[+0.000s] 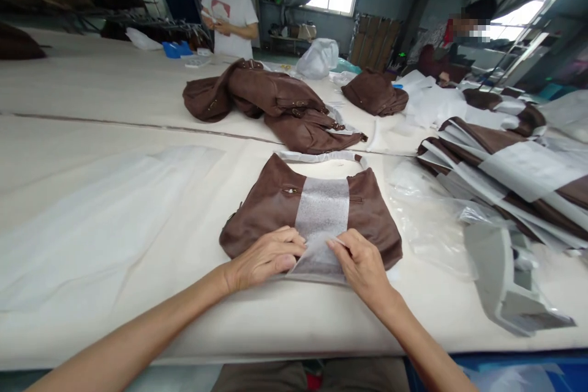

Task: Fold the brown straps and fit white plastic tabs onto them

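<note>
On the table in front of me lies a brown leather handbag (261, 217) with its strap wrapped in white. A white translucent wrapping sheet (323, 205) runs as a band over the bag's middle, its near end folded up at the bottom edge. My left hand (269, 255) rests on the bag's lower left, fingers stretched along the sheet's left edge. With thumb and fingertips, my right hand (365, 260) pinches the sheet near its right edge. What lies beneath my left fingers is hidden.
More brown bags (285, 98) lie beyond. At right are a stack of paper-wrapped bags (514, 165), clear plastic bags (427, 226) and a grey tape dispenser (500, 275). A thin white sheet (101, 214) spreads at left. Two people stand across the table (193, 324).
</note>
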Action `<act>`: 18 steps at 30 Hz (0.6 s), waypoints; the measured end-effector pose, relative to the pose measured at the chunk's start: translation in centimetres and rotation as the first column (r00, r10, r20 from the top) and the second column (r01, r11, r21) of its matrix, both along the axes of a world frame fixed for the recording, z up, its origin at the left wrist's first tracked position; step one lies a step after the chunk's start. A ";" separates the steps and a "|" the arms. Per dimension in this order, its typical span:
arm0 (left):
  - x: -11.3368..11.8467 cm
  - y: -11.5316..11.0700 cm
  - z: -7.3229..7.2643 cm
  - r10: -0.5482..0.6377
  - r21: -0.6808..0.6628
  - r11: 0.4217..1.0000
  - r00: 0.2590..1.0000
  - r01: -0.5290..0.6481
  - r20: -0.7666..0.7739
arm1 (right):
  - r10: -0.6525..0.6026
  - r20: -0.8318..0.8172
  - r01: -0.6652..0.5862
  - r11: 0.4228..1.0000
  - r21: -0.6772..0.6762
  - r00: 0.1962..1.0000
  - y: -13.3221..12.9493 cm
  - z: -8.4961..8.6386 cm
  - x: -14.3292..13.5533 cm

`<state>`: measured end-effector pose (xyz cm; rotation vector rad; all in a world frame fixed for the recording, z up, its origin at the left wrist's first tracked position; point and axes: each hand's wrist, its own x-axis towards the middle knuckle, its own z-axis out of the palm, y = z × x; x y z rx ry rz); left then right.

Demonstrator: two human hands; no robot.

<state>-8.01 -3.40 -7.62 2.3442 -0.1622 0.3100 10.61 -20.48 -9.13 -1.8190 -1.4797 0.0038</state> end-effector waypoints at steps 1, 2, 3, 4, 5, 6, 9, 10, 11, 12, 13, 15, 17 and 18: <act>0.1 0.1 0.0 -0.007 -0.028 1.000 1.000 0.006 -0.023 | -0.030 -0.026 0.030 1.000 -0.009 0.999 0.0 -0.4 -0.1; 0.2 0.2 -0.1 0.009 -0.043 0.999 0.999 -0.011 -0.046 | -0.056 -0.043 0.055 0.998 -0.018 0.998 0.0 -0.7 -0.2; 0.3 0.1 -0.3 0.053 -0.048 0.997 0.996 -0.056 -0.067 | -0.081 -0.051 0.079 0.996 -0.029 0.995 0.0 -1.0 -0.4; 0.5 0.0 -0.5 0.116 -0.048 0.992 0.990 -0.121 -0.083 | -0.105 -0.053 0.103 0.994 -0.039 0.993 0.0 -1.2 -0.5; 0.7 -0.1 -0.7 0.189 -0.046 0.980 0.977 -0.195 -0.098 | -0.131 -0.049 0.128 0.991 -0.048 0.990 0.1 -1.3 -0.6; 0.9 -0.3 -0.8 0.258 -0.054 0.963 0.960 -0.265 -0.108 | -0.158 -0.039 0.156 0.986 -0.055 0.987 0.1 -1.4 -0.7; 1.2 -0.9 -0.7 0.359 -0.106 0.921 0.921 -0.376 -0.149 | -0.243 0.019 0.243 0.968 -0.062 0.970 0.5 -1.8 -1.1; 1.3 -1.1 -0.5 0.368 -0.106 0.916 0.916 -0.387 -0.162 | -0.268 0.039 0.270 0.961 -0.061 0.963 0.7 -1.9 -1.2; 1.3 -1.3 -0.4 0.378 -0.089 0.914 0.910 -0.396 -0.171 | -0.291 0.058 0.295 0.954 -0.058 0.955 0.8 -2.0 -1.4; 1.3 -1.5 -0.3 0.392 -0.055 0.912 0.903 -0.406 -0.175 | -0.313 0.074 0.317 0.947 -0.057 0.947 0.9 -2.2 -1.5; 1.3 -1.7 -0.2 0.410 -0.014 0.908 0.895 -0.419 -0.174 | -0.331 0.088 0.336 0.940 -0.058 0.940 1.0 -2.2 -1.6; 1.3 -1.8 -0.3 0.456 0.029 0.889 0.878 -0.457 -0.148 | -0.352 0.104 0.360 0.930 -0.069 0.930 1.1 -2.3 -1.8; 1.4 -1.7 -0.7 0.496 0.006 0.866 0.859 -0.500 -0.126 | -0.363 0.101 0.371 0.925 -0.082 0.926 1.2 -2.3 -1.9; 1.5 -1.6 -0.9 0.514 -0.015 0.854 0.849 -0.519 -0.126 | -0.370 0.096 0.378 0.922 -0.086 0.924 1.2 -2.2 -2.0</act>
